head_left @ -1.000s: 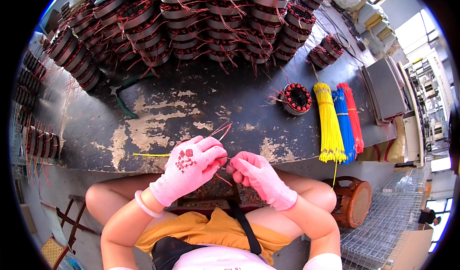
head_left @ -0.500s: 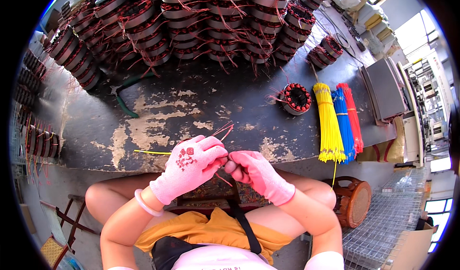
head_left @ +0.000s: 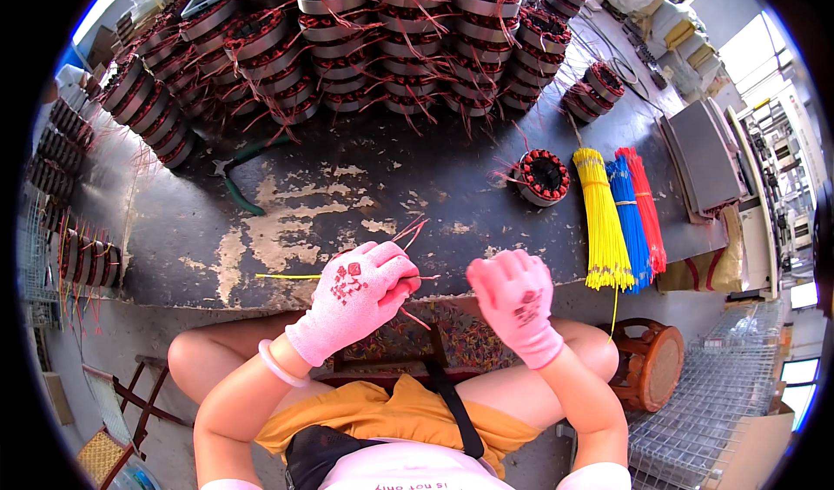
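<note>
My left hand (head_left: pixel 363 286), in a pink glove with dark red print, is closed at the near edge of the dark worktable. Thin reddish wires (head_left: pixel 412 229) come out of its grip, and one short end (head_left: pixel 430 277) points right from the fingertips. A yellow wire (head_left: pixel 287 276) sticks out to the left from behind this hand. Whatever lies beneath the hand is mostly hidden. My gloved right hand (head_left: pixel 514 299) is raised apart on the right, its fingers curled in and slightly blurred; anything inside them is hidden.
Tall stacks of wound motor stators (head_left: pixel 408 47) line the table's far side. One stator (head_left: pixel 543 177) lies near bundles of yellow (head_left: pixel 604 221), blue (head_left: pixel 627 221) and red wires (head_left: pixel 645 212). Green-handled pliers (head_left: pixel 239 177) rest at left. A wooden drum-shaped stool (head_left: pixel 647 364) stands by my right knee.
My right hand has pulled away from the left, moving right and turning its back upward. A short wire end now shows at the left fingertips. The view has shifted slightly.
</note>
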A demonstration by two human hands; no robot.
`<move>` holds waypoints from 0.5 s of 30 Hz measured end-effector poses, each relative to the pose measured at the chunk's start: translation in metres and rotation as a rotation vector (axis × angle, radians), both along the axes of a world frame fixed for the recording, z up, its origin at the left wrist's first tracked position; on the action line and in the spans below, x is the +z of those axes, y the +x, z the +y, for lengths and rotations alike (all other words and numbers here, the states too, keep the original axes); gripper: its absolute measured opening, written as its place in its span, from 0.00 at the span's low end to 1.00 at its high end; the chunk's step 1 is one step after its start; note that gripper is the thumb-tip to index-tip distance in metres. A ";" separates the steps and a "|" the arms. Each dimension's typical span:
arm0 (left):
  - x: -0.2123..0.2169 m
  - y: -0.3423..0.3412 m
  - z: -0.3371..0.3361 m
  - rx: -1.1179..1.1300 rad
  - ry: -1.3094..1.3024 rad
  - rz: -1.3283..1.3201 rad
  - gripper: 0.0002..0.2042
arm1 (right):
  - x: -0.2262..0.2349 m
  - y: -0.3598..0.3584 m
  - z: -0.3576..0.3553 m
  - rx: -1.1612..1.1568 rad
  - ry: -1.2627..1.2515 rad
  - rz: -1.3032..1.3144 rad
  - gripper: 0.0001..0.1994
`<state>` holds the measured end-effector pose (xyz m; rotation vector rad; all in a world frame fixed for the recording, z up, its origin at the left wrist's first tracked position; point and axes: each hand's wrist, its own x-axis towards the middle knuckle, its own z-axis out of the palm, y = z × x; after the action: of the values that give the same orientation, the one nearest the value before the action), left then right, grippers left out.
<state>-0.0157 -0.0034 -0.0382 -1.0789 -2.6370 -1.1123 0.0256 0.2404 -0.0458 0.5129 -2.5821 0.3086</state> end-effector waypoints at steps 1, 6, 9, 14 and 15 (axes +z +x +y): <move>0.001 0.001 0.000 0.011 0.001 0.003 0.06 | 0.005 0.004 0.000 -0.004 -0.120 -0.106 0.07; 0.006 0.001 -0.006 -0.034 -0.007 -0.012 0.08 | 0.008 -0.014 -0.034 0.175 -0.439 -0.486 0.10; 0.023 0.000 -0.018 0.027 0.092 -0.019 0.10 | 0.003 -0.022 -0.034 0.187 -0.460 -0.633 0.13; 0.023 0.000 -0.026 0.124 -0.044 0.004 0.11 | 0.007 -0.026 -0.038 0.108 -0.471 -0.831 0.17; 0.016 -0.002 -0.025 0.115 -0.063 -0.012 0.12 | 0.009 -0.026 -0.040 0.110 -0.485 -0.845 0.18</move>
<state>-0.0173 -0.0282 -0.0226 -0.9194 -2.7212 -1.0234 -0.0003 0.2003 -0.0372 0.3874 -3.0778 1.4045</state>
